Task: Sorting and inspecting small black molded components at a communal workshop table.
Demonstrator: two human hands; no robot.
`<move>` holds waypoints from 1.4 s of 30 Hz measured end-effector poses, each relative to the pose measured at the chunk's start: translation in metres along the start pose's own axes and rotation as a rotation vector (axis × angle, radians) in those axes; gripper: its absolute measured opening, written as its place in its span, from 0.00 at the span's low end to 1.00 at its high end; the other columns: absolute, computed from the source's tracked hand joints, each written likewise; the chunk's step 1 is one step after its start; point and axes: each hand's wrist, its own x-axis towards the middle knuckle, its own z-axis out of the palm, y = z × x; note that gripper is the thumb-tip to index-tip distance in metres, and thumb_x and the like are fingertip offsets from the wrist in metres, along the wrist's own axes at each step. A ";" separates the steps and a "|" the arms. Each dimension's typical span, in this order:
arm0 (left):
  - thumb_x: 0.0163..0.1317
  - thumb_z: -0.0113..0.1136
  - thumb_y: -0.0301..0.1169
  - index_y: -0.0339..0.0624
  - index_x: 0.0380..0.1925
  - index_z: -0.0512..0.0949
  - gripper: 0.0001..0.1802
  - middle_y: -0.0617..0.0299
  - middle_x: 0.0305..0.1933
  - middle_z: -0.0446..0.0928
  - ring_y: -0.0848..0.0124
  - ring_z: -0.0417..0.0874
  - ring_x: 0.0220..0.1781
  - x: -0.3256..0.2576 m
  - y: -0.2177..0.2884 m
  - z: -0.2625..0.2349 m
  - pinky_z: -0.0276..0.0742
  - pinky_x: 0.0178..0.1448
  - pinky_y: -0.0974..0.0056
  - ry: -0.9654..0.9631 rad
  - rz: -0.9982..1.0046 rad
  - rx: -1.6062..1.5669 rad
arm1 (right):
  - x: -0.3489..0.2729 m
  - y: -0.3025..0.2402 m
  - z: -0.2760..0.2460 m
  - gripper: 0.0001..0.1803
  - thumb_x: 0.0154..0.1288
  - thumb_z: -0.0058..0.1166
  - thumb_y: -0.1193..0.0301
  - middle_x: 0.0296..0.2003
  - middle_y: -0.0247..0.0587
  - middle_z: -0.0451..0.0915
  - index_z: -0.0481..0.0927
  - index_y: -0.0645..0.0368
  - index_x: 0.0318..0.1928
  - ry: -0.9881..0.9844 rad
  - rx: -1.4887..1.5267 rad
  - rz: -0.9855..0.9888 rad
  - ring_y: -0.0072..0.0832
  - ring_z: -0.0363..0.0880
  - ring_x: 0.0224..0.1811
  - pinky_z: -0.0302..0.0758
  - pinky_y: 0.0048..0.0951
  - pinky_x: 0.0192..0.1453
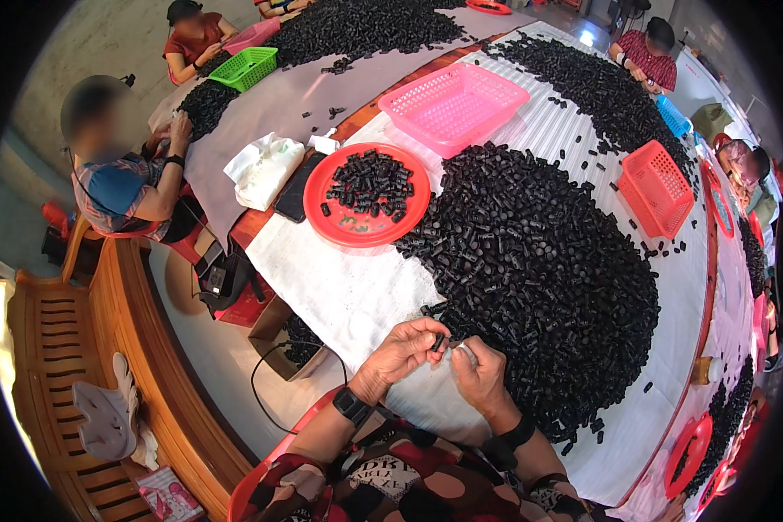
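Over the near edge of the table, my left hand (pixel 406 350) pinches a small black cylindrical piece (pixel 438 342) between thumb and fingers. Close beside it, my right hand (pixel 481 376) is closed, its fingertips almost meeting the piece. A whitish bit shows at its thumb and fingers; what it grips, if anything, I cannot make out. Just beyond both hands spreads a big heap of similar black pieces (pixel 539 278). Farther left, a round red tray (pixel 320 217) carries a smaller lot of them.
A pink basket (pixel 451 132) and a red basket (pixel 657 191) stand around the heap. Left of the tray lie a dark phone (pixel 297 190) and a white tissue pack (pixel 265 170). A cardboard box (pixel 274 326) sits below the table edge, near a wooden bench (pixel 161 383). Other people work around the tables.
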 end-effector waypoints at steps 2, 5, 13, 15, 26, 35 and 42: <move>0.63 0.59 0.34 0.33 0.46 0.74 0.17 0.58 0.35 0.77 0.72 0.76 0.33 0.001 -0.003 -0.002 0.73 0.40 0.67 -0.010 0.006 -0.019 | 0.001 -0.001 0.001 0.08 0.62 0.55 0.70 0.23 0.46 0.77 0.76 0.63 0.30 0.005 -0.015 -0.032 0.39 0.78 0.24 0.73 0.32 0.28; 0.63 0.59 0.34 0.32 0.46 0.75 0.17 0.58 0.35 0.77 0.72 0.76 0.32 0.002 -0.002 -0.001 0.73 0.39 0.68 -0.017 0.002 -0.037 | 0.002 0.000 0.001 0.08 0.61 0.55 0.71 0.23 0.47 0.77 0.75 0.64 0.30 0.008 -0.024 -0.049 0.40 0.79 0.25 0.73 0.33 0.28; 0.63 0.58 0.32 0.30 0.46 0.75 0.17 0.58 0.36 0.78 0.73 0.77 0.32 0.000 -0.002 -0.001 0.74 0.37 0.69 0.004 -0.002 -0.030 | 0.002 -0.002 0.002 0.09 0.62 0.55 0.71 0.23 0.48 0.76 0.74 0.64 0.29 -0.003 -0.029 -0.016 0.42 0.79 0.25 0.73 0.34 0.27; 0.65 0.56 0.30 0.32 0.47 0.75 0.14 0.60 0.39 0.78 0.76 0.77 0.31 0.000 -0.003 -0.006 0.76 0.36 0.69 -0.036 0.002 -0.030 | 0.003 -0.003 0.002 0.09 0.62 0.55 0.70 0.23 0.48 0.76 0.74 0.63 0.29 0.004 -0.039 -0.025 0.43 0.78 0.24 0.72 0.35 0.27; 0.64 0.57 0.31 0.27 0.46 0.75 0.17 0.58 0.37 0.78 0.74 0.77 0.32 -0.001 -0.002 -0.004 0.75 0.39 0.71 -0.017 -0.033 -0.036 | 0.002 -0.005 0.000 0.12 0.63 0.54 0.68 0.22 0.49 0.76 0.74 0.63 0.28 -0.034 -0.050 0.004 0.42 0.78 0.24 0.72 0.34 0.26; 0.64 0.58 0.33 0.27 0.47 0.76 0.18 0.58 0.35 0.78 0.75 0.76 0.32 -0.002 -0.001 -0.002 0.74 0.38 0.71 -0.025 -0.048 -0.006 | 0.001 0.003 0.003 0.11 0.63 0.53 0.67 0.24 0.48 0.77 0.75 0.63 0.29 -0.014 -0.037 -0.028 0.43 0.80 0.26 0.74 0.34 0.28; 0.64 0.57 0.32 0.27 0.46 0.76 0.18 0.58 0.35 0.78 0.75 0.76 0.31 -0.001 -0.002 -0.005 0.74 0.38 0.72 -0.032 -0.050 -0.012 | 0.001 0.002 0.002 0.12 0.63 0.55 0.67 0.22 0.48 0.76 0.73 0.63 0.27 -0.042 -0.100 -0.021 0.44 0.78 0.24 0.72 0.36 0.25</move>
